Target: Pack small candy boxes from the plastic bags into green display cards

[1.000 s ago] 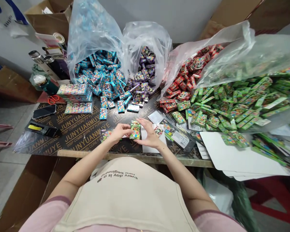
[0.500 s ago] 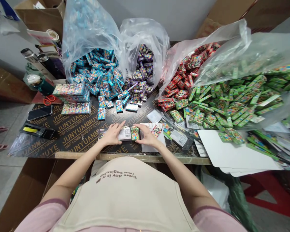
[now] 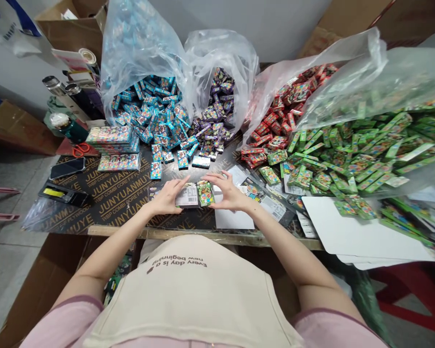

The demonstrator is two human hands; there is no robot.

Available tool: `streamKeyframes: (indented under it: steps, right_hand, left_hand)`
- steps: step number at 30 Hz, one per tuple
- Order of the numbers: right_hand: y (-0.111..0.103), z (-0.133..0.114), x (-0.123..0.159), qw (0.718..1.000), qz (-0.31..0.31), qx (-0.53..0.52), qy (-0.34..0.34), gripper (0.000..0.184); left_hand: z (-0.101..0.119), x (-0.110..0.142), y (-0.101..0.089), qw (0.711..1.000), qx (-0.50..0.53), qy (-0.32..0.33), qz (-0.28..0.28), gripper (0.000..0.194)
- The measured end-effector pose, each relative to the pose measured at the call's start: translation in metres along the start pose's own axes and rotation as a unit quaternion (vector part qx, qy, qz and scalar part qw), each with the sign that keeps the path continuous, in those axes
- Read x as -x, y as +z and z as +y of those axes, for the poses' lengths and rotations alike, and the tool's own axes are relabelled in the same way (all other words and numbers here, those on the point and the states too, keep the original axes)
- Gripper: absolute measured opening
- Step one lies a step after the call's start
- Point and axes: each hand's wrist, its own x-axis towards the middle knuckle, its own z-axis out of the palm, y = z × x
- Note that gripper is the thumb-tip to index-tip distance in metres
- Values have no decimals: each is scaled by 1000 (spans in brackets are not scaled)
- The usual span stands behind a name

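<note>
My left hand curls around the left end of a flat, dark-edged package with a white barcode label. A small green printed box sits against the package's right end, slightly tilted. My right hand has its thumb and fingers around the right side of that green box. White paper lies under the right hand. Several blue boxes stand just beyond the hands. What is inside the package is hidden.
Plastic bags spill blue boxes, purple boxes, red boxes and green boxes along the back. Stacked packs, scissors, a phone and a tape dispenser are at left. White cards overhang the right front edge.
The view has shifted a little. The green box now leans slightly beside the package, still between my hands. A red printed piece beside my right hand no longer shows.
</note>
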Motion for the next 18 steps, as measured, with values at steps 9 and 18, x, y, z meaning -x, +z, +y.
streamKeyframes:
  steps: [9, 18]
  right_hand:
    - [7, -13, -3, 979, 102, -154, 86, 97]
    - [56, -43, -50, 695, 406, -512, 299, 52]
  left_hand:
    - [19, -2, 19, 971, 131, -96, 177, 114]
    - [40, -23, 64, 763, 524, -203, 318, 45]
